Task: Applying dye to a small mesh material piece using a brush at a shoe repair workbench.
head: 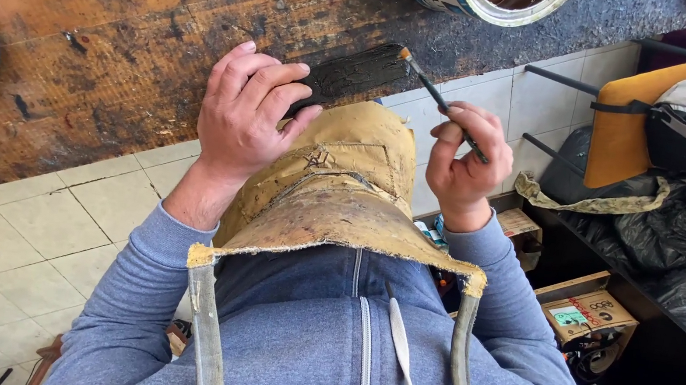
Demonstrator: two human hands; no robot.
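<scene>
Head view: left hand (244, 109) clamps a flat black glue-coated sole piece (351, 74) at upper centre, while right hand (466, 160) pinches a thin dark-handled brush (439, 99), bristles on its end. Coating looks underway; next stroke needs steady support.

There is a single view, taken from a camera worn on the person's head and aimed steeply down along the chest. It sits close: the blue zip sweater (357, 353) and the stained apron bib (332, 209) fill the lower middle of the frame, and both hands come in just below centre. The left hand (243, 113) and right hand (466, 160) appear near and large. The worn wooden surface (117, 30) runs tilted across the top, with tiled floor (9, 246) to the left and dark shelving (660, 331) at right.
</scene>
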